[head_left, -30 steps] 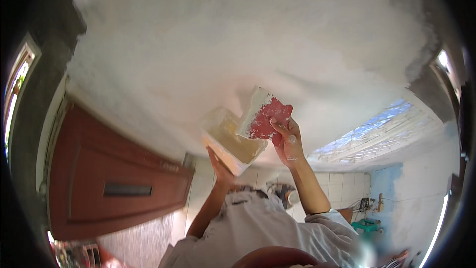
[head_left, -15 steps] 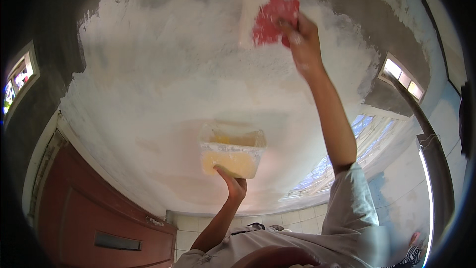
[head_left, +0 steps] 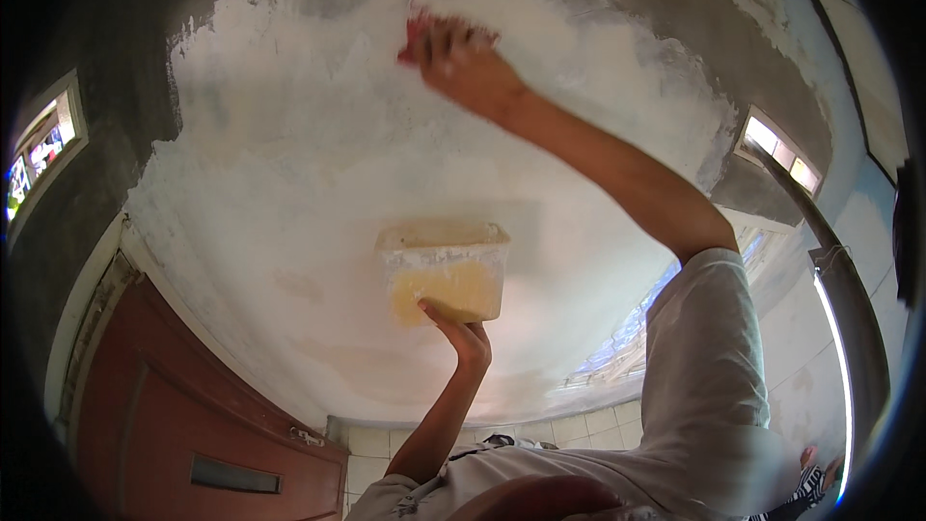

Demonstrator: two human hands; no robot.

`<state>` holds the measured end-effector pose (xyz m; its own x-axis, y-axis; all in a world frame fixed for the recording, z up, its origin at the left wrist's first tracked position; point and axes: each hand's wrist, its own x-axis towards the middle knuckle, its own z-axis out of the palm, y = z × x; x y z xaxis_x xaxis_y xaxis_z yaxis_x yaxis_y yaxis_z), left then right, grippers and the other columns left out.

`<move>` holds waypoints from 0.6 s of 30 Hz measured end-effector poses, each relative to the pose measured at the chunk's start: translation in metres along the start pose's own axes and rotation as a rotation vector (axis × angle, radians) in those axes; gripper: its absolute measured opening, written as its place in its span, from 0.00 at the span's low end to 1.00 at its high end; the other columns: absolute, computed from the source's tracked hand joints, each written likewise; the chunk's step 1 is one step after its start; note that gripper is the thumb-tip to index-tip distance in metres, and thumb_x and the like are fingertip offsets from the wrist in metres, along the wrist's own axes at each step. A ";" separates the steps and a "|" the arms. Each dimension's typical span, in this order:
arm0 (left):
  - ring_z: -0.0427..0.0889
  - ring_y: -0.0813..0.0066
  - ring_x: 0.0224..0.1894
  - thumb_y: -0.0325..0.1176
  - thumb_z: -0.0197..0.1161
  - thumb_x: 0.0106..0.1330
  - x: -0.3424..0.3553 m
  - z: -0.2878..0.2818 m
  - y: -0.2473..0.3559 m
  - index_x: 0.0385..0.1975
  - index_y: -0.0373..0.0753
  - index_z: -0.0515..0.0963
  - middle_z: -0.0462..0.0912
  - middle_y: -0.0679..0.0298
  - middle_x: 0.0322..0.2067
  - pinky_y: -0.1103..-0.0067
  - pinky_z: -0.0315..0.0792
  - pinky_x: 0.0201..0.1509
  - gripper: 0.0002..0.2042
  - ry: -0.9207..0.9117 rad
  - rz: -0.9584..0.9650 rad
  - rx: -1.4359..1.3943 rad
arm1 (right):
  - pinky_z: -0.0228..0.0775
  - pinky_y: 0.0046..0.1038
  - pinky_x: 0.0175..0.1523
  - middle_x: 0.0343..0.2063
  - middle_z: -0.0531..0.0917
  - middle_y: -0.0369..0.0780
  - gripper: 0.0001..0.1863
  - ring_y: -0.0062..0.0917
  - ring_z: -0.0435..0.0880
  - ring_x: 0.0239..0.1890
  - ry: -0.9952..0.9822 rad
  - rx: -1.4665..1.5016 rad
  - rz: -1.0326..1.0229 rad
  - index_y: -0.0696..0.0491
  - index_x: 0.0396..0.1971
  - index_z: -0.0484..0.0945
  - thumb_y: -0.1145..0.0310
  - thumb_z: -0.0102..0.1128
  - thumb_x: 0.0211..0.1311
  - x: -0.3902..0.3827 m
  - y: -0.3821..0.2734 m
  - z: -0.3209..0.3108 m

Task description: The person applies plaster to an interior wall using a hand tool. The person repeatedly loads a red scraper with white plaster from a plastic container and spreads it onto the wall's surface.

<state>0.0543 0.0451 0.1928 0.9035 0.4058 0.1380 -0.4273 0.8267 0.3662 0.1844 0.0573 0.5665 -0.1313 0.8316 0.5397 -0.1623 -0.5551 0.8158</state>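
My right hand [head_left: 461, 68] grips a red putty scraper [head_left: 418, 31], held up against the white skim-coated wall [head_left: 299, 125] near the top of the view. The scraper is blurred and mostly hidden behind my fingers. My left hand [head_left: 461, 340] holds a translucent plastic tub [head_left: 446, 275] from below, low in front of the wall. The tub looks smeared with white and has something yellowish showing through its side. The coating ends in ragged edges against darker grey render [head_left: 116, 58].
A red-brown door [head_left: 164, 396] stands at lower left. Small windows [head_left: 43, 150] sit at both sides, with a larger barred window [head_left: 617, 338] at right. A dark pole [head_left: 849, 318] runs down the right side. At lower right is part of another person [head_left: 810, 487] in striped clothing.
Over the last second the scraper went from beside the tub up to the wall's upper part. In the last half second my right hand swept leftward. The tub rose slightly.
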 end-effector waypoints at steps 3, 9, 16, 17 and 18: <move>0.51 0.71 0.79 0.73 0.37 0.74 -0.001 -0.001 0.007 0.80 0.51 0.39 0.49 0.67 0.78 0.71 0.53 0.80 0.44 -0.004 -0.027 0.002 | 0.80 0.37 0.28 0.26 0.84 0.50 0.18 0.38 0.85 0.30 0.027 0.166 -0.132 0.67 0.38 0.85 0.63 0.63 0.66 -0.032 -0.032 -0.039; 0.49 0.69 0.80 0.77 0.36 0.71 0.001 -0.006 0.021 0.81 0.51 0.42 0.49 0.66 0.79 0.67 0.45 0.83 0.47 0.040 -0.030 -0.002 | 0.84 0.35 0.41 0.44 0.85 0.43 0.32 0.35 0.87 0.45 -0.104 0.537 0.296 0.40 0.65 0.76 0.78 0.55 0.59 -0.033 0.040 -0.054; 0.48 0.69 0.80 0.75 0.38 0.72 0.003 0.004 0.026 0.81 0.52 0.41 0.48 0.67 0.79 0.67 0.45 0.83 0.45 0.026 -0.011 0.000 | 0.81 0.39 0.37 0.45 0.84 0.46 0.17 0.38 0.86 0.38 -0.070 0.000 0.372 0.48 0.57 0.79 0.65 0.54 0.72 0.012 0.084 0.007; 0.49 0.69 0.80 0.75 0.38 0.72 0.004 0.006 0.025 0.81 0.53 0.42 0.49 0.67 0.79 0.67 0.45 0.83 0.45 0.037 0.014 -0.004 | 0.79 0.38 0.31 0.39 0.84 0.45 0.17 0.34 0.84 0.33 -0.094 -0.043 0.379 0.56 0.52 0.81 0.62 0.56 0.71 0.012 0.055 0.006; 0.50 0.69 0.79 0.74 0.39 0.72 0.004 0.006 0.025 0.80 0.53 0.43 0.50 0.67 0.78 0.67 0.46 0.82 0.44 0.050 0.037 -0.014 | 0.79 0.40 0.29 0.34 0.84 0.47 0.20 0.35 0.84 0.34 0.123 -0.038 0.331 0.63 0.51 0.80 0.63 0.58 0.67 0.008 0.025 0.002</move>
<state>0.0473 0.0651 0.2080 0.8843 0.4549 0.1051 -0.4612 0.8159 0.3487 0.1812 0.0503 0.5919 -0.2996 0.5990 0.7426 -0.1274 -0.7965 0.5911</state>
